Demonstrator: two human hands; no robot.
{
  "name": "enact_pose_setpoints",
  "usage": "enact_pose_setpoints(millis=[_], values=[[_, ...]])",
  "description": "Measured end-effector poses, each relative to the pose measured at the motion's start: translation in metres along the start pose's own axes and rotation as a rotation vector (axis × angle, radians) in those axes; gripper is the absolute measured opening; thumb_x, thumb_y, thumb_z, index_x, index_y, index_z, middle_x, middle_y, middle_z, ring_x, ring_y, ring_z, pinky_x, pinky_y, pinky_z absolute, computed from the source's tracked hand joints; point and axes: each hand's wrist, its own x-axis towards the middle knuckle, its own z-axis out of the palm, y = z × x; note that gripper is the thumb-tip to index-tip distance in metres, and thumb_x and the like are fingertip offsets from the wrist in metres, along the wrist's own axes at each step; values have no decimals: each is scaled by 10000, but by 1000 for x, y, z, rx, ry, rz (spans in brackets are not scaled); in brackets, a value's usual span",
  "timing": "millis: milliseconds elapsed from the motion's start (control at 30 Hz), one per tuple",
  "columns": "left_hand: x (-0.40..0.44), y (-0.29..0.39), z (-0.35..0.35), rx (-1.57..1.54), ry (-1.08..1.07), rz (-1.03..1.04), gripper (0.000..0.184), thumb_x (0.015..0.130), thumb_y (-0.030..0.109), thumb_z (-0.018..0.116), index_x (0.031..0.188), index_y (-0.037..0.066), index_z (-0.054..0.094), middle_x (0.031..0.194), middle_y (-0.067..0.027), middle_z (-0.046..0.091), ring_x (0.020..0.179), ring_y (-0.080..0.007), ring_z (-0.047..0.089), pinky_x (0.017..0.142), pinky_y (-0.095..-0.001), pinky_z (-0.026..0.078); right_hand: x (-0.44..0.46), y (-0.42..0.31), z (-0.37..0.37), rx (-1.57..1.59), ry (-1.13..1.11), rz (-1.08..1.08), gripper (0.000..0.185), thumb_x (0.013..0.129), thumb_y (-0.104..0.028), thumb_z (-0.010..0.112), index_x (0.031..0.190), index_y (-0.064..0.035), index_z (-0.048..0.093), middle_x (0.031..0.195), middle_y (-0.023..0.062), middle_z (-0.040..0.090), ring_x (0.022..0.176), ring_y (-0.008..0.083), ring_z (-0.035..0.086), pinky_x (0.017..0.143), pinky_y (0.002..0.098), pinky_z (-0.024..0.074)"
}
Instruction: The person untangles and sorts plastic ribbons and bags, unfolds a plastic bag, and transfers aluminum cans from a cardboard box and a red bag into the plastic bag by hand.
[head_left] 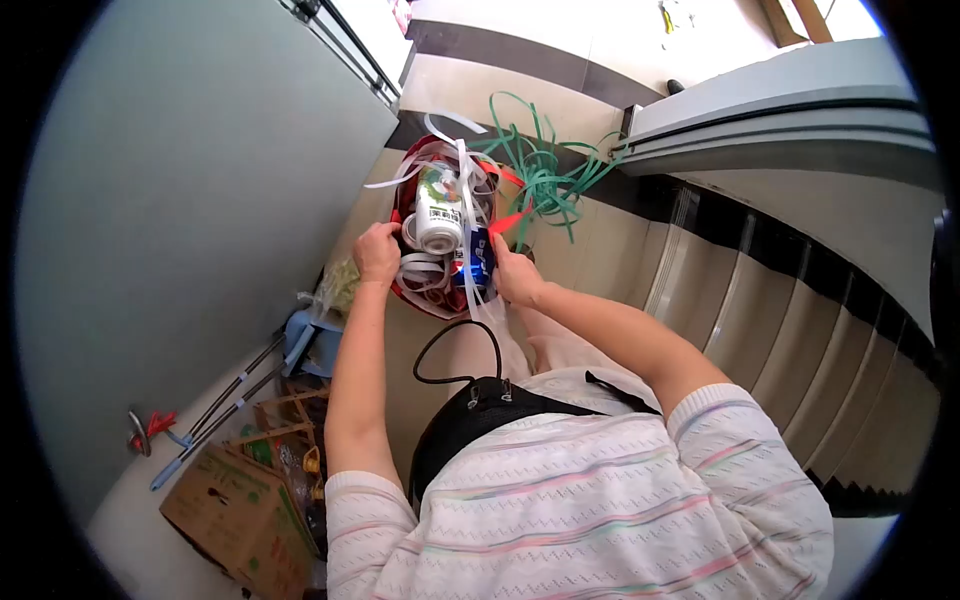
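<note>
A red bag [399,285] hangs in front of me, filled with drink cans and loose strips. My left hand [378,254] is closed on its left rim. On the opposite side, my right hand [517,272] grips the rim beside a red strap [508,222]. Lying on top inside is a white can [437,205] with green print. A blue Pepsi can [481,258] sits to its right, partly behind a white plastic strip [465,190]. More white strips are coiled near the bag's front. The bag's bottom is hidden.
A tangle of green strapping [545,185] lies just beyond the bag on the right. Stairs [760,300] run along the right side. At left stand a grey door [200,200], a blue dustpan [312,343] and a cardboard box [235,515].
</note>
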Motion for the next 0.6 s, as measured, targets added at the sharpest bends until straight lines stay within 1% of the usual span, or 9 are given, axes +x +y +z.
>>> enact_pose_setpoints(millis=[67, 133, 233, 267, 367, 433, 500, 600], values=[[0, 1, 10, -66, -77, -103, 215, 752, 139, 513, 918, 94, 643, 876, -147, 597, 819, -345, 561, 727, -413, 443, 8, -4, -5, -8, -63, 0, 634, 738, -85, 455, 1300, 57, 196, 805, 304, 570, 759, 435, 563, 712, 484, 436], [6, 7, 8, -124, -157, -195, 304, 756, 209, 544, 1022, 79, 611, 929, -178, 593, 879, -360, 552, 774, -417, 431, 18, -9, -5, -10, -114, -12, 642, 758, -109, 477, 1296, 66, 173, 826, 313, 571, 786, 437, 564, 722, 467, 441], [9, 3, -5, -130, -303, -192, 456, 755, 260, 594, 1151, 42, 531, 1050, -203, 579, 995, -337, 542, 837, -371, 420, 30, -15, -3, 58, -114, -152, 677, 776, -189, 519, 1295, 67, 169, 836, 303, 577, 794, 433, 565, 724, 461, 443], [6, -10, 2, -129, -309, -156, 589, 703, 345, 630, 1190, 49, 480, 1041, -201, 562, 975, -369, 524, 837, -425, 404, 32, -15, -10, 86, -135, -93, 572, 795, -257, 528, 1256, 20, 333, 858, 259, 595, 806, 400, 576, 728, 431, 459], [9, -9, 5, -157, -320, -115, 579, 701, 329, 638, 1184, 48, 487, 1053, -199, 558, 985, -363, 521, 837, -421, 406, 46, -12, -63, 238, -348, 72, 383, 796, -234, 511, 1132, -50, 522, 914, 187, 613, 843, 344, 588, 738, 398, 470], [4, -12, 5, -189, -347, -133, 571, 708, 269, 645, 1196, 28, 473, 1115, -201, 539, 1033, -336, 511, 868, -394, 397, 60, 34, -66, 53, 15, -74, 265, 779, -198, 508, 990, -79, 616, 943, 111, 625, 846, 280, 604, 735, 381, 479], [5, -2, -11, -203, -396, -165, 553, 729, 194, 640, 1212, -1, 456, 1179, -204, 514, 1098, -298, 497, 910, -349, 382, 66, 38, -91, -173, 85, 42, 360, 738, -109, 526, 1096, -107, 562, 1054, 55, 600, 948, 256, 572, 776, 357, 471], [1, -8, -5, -285, -361, -104, 546, 724, 166, 641, 1212, 1, 458, 1180, -185, 521, 1095, -286, 503, 904, -347, 385, 84, 50, -100, -412, 35, -43, 542, 716, -29, 535, 1234, -162, 448, 1168, 12, 543, 1106, 267, 472, 841, 399, 439]])
